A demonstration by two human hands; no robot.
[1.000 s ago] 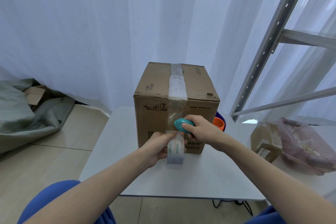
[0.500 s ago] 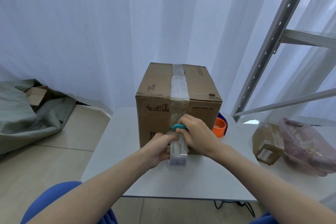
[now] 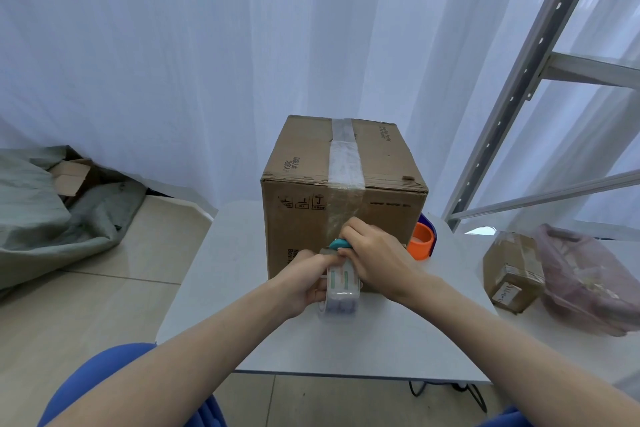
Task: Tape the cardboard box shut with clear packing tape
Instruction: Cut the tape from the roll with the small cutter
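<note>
Head view: teal cutter (image 3: 338,244) mostly behind right hand (image 3: 375,260).

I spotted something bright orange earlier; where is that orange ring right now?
The orange plastic ring sits on the white table, to the right of the brown cardboard box and just beyond the person's right hand.

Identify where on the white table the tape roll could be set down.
Bare: the white table left of the brown cardboard box, and the near edge under the forearms. Crowded: right of the box, by the orange ring, and where both hands work.
</note>
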